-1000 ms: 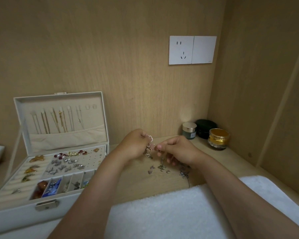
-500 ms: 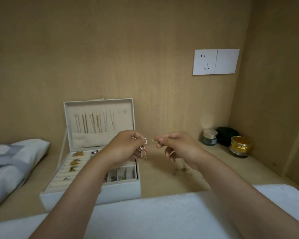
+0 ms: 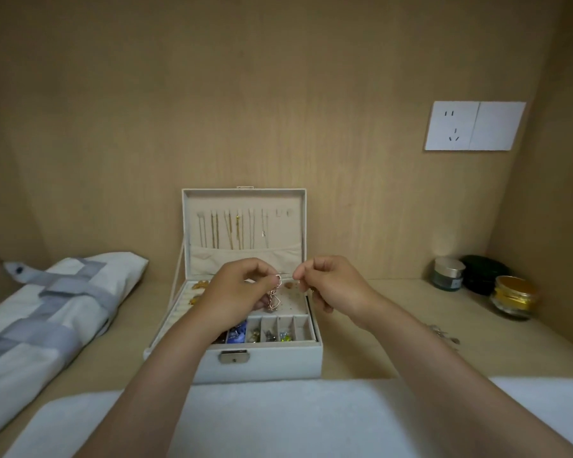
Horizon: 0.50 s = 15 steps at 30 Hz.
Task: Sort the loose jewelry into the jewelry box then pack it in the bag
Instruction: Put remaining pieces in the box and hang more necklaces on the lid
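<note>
Bare forearms (image 3: 166, 375) run unsleeved to the left hand (image 3: 235, 289) and right hand (image 3: 331, 282).

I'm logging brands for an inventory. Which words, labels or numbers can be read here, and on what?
No text here can be read.
Jar: a label on its front, too blurred to read.
Bag: one small dark mark, too small to read.
Socket: slots only, no print shows.

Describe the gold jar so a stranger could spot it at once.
Find the white wall socket on the right; below it, three pots stand on the wooden ledge. The gold jar is the nearest and rightmost, glinting gold where the silver-lidded jar and the dark green pot behind it are dull.
</note>
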Each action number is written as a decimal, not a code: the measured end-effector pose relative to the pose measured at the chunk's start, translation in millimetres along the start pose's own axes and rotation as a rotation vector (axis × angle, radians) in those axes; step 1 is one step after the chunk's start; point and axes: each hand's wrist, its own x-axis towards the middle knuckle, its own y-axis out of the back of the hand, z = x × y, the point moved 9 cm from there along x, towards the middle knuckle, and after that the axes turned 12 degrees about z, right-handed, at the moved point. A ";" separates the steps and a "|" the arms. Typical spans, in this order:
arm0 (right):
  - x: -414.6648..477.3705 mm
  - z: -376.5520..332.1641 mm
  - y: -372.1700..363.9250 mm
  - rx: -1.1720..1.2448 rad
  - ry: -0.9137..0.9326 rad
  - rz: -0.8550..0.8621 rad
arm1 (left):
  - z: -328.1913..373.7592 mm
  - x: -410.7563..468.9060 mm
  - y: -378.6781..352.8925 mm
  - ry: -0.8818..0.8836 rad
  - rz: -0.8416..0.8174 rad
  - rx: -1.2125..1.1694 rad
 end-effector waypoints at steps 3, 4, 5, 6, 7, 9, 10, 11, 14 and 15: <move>0.0 2.1 -7.7 -0.038 0.013 -0.019 | 3.2 -1.5 1.9 -0.012 -0.005 -0.019; -0.6 1.4 -10.0 -0.030 0.016 -0.031 | 4.5 -2.0 2.5 -0.016 -0.006 -0.026; -1.2 0.8 -12.1 -0.018 0.018 -0.049 | 5.9 -2.8 2.6 -0.016 -0.006 -0.036; -2.2 -0.5 -13.9 -0.009 0.021 -0.074 | 6.4 -3.9 2.7 -0.009 -0.008 -0.052; -2.8 -1.2 -15.6 -0.011 0.028 -0.100 | 6.5 -4.9 2.5 0.006 -0.010 -0.074; -3.9 -3.1 -16.5 -0.046 0.057 -0.146 | 6.4 -6.5 3.8 0.026 -0.001 -0.098; -4.4 -4.5 -16.0 -0.057 0.073 -0.166 | 6.9 -6.9 5.8 0.025 0.010 -0.103; -5.1 -6.9 -14.9 -0.058 0.091 -0.187 | 7.7 -7.2 8.1 0.021 0.022 -0.110; -9.3 -14.5 -9.7 -0.063 0.114 -0.257 | 10.4 -8.9 15.1 0.009 0.040 -0.141; -11.4 -16.8 -8.0 -0.068 0.115 -0.281 | 11.4 -9.9 16.7 0.005 0.039 -0.152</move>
